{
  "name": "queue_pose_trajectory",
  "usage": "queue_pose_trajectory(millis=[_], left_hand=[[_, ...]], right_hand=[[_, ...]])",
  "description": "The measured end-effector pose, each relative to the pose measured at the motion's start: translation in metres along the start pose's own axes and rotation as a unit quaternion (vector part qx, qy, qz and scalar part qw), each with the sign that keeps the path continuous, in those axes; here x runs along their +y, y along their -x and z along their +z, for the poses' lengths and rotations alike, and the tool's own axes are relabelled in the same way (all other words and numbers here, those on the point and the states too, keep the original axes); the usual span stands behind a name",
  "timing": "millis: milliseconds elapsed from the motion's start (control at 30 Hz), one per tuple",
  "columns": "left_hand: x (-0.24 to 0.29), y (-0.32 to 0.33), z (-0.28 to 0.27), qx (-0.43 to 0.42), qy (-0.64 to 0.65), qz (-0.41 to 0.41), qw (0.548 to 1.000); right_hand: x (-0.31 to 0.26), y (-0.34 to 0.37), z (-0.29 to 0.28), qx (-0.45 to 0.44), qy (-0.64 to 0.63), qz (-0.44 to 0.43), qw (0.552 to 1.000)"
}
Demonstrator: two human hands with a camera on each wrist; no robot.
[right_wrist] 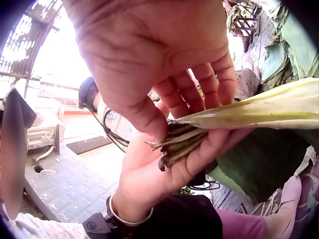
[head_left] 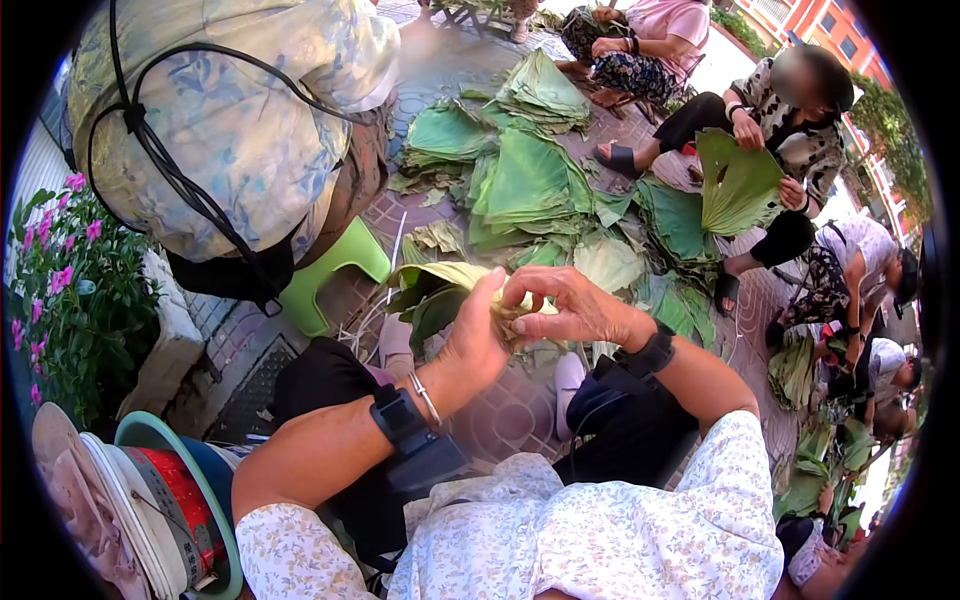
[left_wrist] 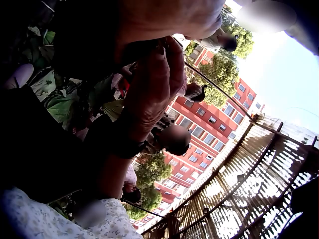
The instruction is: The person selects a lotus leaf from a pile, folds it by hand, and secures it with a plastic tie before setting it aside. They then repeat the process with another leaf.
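My left hand holds a bundle of folded leaves, palm up, its fingers curled round the base in the right wrist view. The bundle's cut brown stem ends lie gathered across that palm, and a pale yellow-green fold extends to the right. Over the stem ends, my right hand pinches with thumb and fingers; its thumb tip touches them in the right wrist view. A dark green leaf hangs below the pale fold. The left wrist view shows the hands in shadow, the bundle hidden.
Stacked green leaves lie on the paving ahead. A green stool stands at the front left beside a seated person in a patterned top. Pink flowers and stacked hats are at left. Several people sit at right, one holding a leaf.
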State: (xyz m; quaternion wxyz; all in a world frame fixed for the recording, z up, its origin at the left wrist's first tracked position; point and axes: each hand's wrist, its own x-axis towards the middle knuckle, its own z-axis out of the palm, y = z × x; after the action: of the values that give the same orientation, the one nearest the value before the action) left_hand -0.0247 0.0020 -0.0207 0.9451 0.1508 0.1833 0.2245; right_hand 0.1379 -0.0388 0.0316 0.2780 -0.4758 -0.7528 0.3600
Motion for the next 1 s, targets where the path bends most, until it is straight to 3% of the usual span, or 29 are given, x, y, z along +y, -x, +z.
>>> queue_pose_trajectory(millis=[567,1000], left_hand=[[0.0,-0.002,0.001,0.009,0.024,0.031,0.999],[0.0,-0.001,0.002,0.03,0.022,0.026,0.999]], right_hand=[[-0.008,-0.001,0.001,-0.001,0.004,0.007,1.0],[-0.009,-0.002,0.004,0.013,0.049,-0.041,0.998]])
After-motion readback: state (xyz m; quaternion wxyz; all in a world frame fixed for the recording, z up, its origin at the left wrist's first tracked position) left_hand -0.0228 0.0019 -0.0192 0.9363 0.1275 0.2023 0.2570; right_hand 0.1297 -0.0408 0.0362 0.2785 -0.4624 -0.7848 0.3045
